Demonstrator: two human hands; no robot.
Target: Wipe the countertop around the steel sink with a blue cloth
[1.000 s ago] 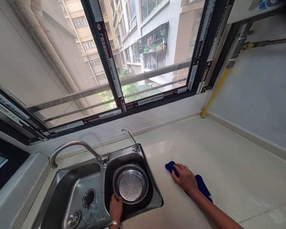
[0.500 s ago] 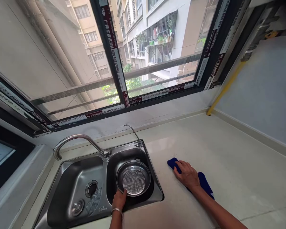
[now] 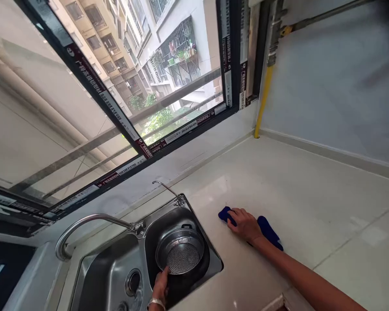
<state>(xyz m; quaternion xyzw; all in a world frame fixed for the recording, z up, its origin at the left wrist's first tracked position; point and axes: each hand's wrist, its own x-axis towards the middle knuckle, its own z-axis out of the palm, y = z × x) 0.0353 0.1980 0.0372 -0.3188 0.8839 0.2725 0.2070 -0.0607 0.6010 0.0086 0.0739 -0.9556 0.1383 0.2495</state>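
My right hand point(image 3: 244, 224) lies palm down on a dark blue cloth point(image 3: 268, 231) on the pale countertop point(image 3: 294, 203), just right of the sink; its fingers press the cloth flat. My left hand point(image 3: 161, 286), a bangle on its wrist, rests on the front edge of the steel sink point(image 3: 142, 263), fingers against the rim of a round steel strainer basket point(image 3: 180, 255) that sits in the sink's right bowl. Whether the left fingers grip the rim or only touch it is hidden.
A curved tap point(image 3: 84, 224) and a thin small spout point(image 3: 168, 190) rise behind the sink. A large window point(image 3: 116, 99) runs along the back. A yellow pipe point(image 3: 262, 103) stands in the corner by the grey wall point(image 3: 337, 82).
The view has tilted and swung right. My right hand with the cloth has slid slightly away from me. My left hand stays at the strainer's rim.
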